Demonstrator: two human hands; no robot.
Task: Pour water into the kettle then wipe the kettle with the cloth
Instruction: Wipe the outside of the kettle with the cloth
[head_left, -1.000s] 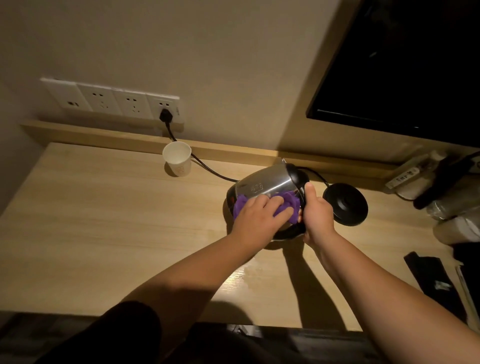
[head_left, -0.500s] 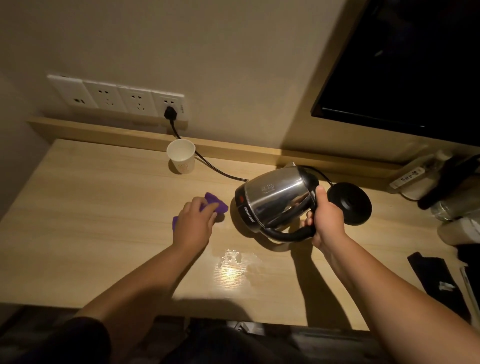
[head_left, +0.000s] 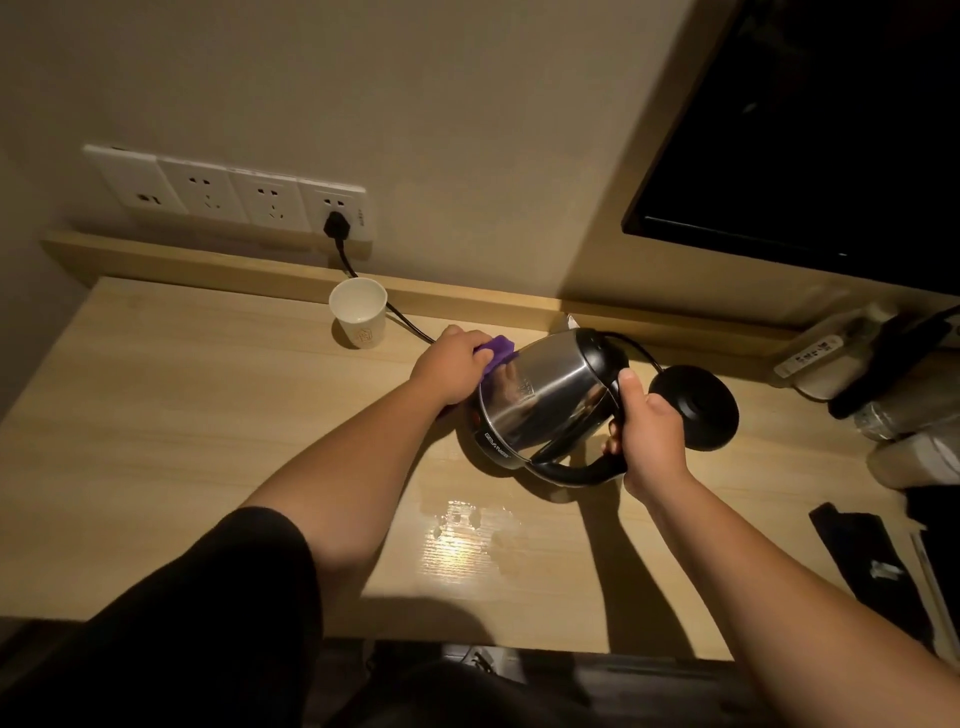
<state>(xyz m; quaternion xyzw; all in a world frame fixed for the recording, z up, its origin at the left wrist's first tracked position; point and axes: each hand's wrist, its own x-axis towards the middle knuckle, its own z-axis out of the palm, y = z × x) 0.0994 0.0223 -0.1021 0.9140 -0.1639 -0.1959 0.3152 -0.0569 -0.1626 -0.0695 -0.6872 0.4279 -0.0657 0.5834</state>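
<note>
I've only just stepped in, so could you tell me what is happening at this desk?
A person is wiping a steel kettle. The right hand grips its black handle and tips it over the desk, off its round black base. The left hand presses a purple cloth against the kettle's far side. A white paper cup stands near the wall, and a wet patch shines on the desk in front.
</note>
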